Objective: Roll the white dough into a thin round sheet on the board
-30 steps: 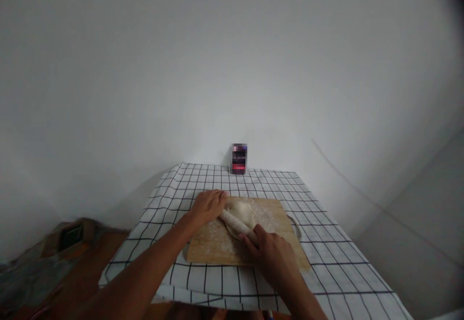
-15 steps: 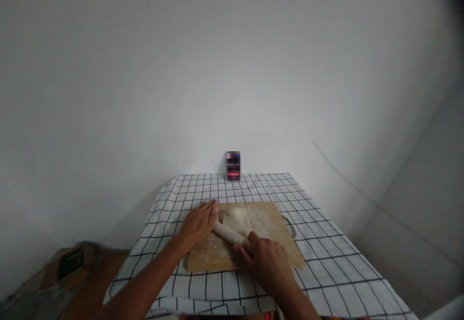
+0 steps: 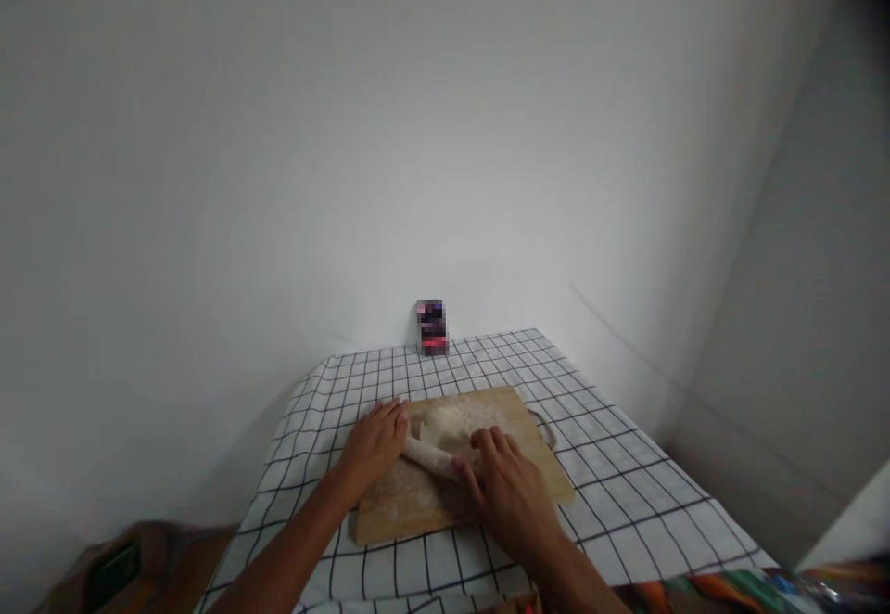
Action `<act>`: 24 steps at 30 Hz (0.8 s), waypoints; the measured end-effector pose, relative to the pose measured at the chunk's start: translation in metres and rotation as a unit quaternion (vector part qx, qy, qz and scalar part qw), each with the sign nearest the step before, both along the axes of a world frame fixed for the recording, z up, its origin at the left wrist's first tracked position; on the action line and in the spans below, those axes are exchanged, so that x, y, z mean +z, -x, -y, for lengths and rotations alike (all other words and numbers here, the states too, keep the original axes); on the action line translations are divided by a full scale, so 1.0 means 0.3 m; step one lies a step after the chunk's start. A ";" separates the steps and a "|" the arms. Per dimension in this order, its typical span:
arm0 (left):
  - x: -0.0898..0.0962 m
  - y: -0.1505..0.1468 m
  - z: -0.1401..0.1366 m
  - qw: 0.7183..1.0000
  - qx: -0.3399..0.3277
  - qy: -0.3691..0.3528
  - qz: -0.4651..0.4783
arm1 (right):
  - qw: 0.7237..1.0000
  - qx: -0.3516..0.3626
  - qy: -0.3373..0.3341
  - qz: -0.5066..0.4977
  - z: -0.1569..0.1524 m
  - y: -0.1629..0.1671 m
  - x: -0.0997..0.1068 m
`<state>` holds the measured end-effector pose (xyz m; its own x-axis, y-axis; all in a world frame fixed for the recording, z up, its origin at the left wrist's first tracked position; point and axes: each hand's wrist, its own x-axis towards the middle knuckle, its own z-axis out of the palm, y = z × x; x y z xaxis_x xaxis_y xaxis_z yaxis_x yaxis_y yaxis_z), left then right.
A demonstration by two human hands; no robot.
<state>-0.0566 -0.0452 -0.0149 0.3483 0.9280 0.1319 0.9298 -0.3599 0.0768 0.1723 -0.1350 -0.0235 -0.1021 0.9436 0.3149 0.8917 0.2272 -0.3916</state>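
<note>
A whitish, floured rolling pin (image 3: 432, 459) lies slantwise on a wooden board (image 3: 403, 512). My left hand (image 3: 375, 440) is closed over its far left end, fingers together and pointing away from me. My right hand (image 3: 511, 484) grips the nearer right end, with the thumb along the pin and the fingers bent over it. Both ends of the pin are hidden under my hands. Just beyond the pin, and touching it, sits a flattened piece of pale dough (image 3: 446, 427), its right edge close to my right fingertips.
Flour dusts the board, which has a loop handle (image 3: 546, 428) at its right side. Under it is a white checked tablecloth (image 3: 626, 493). A blurred-out dark box (image 3: 432, 328) stands at the back against the wall (image 3: 445, 178). A brown carton (image 3: 115, 568) is at lower left.
The view has turned and tilted slightly, so the table sits further left. My right fingers have straightened and reach further over the pin. My left hand stays on its end.
</note>
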 end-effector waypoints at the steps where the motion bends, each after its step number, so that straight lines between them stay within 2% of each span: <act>1: 0.005 -0.004 -0.006 1.000 -0.016 -0.002 -0.010 | 1.000 -0.005 -0.018 0.004 -0.009 -0.003 -0.001; 3: 0.010 -0.013 -0.021 0.999 -0.037 -0.010 -0.039 | 0.999 -0.012 -0.027 0.011 -0.029 -0.009 0.003; 6: 0.011 -0.029 -0.055 0.995 -0.036 -0.026 -0.084 | 1.000 -0.003 -0.004 0.013 -0.062 -0.017 0.020; 11: 0.010 -0.064 -0.128 0.995 0.000 -0.029 -0.100 | 0.998 -0.002 0.045 0.040 -0.131 -0.032 0.065; 16: 0.018 -0.098 -0.186 0.994 0.057 -0.024 -0.086 | 0.997 -0.023 0.051 0.058 -0.227 -0.057 0.097; 21: 0.034 -0.120 -0.198 0.994 0.067 -0.016 -0.083 | 0.994 -0.032 0.056 0.084 -0.285 -0.067 0.077; 24: 0.035 -0.115 -0.170 0.996 0.042 -0.019 -0.082 | 0.997 -0.024 0.011 0.078 -0.268 -0.069 0.050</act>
<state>-0.0221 0.0058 -0.0044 0.2892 0.9504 0.1145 0.9558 -0.2799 -0.0902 0.1930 -0.0546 -0.0086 -0.1022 0.9550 0.2784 0.9517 0.1753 -0.2520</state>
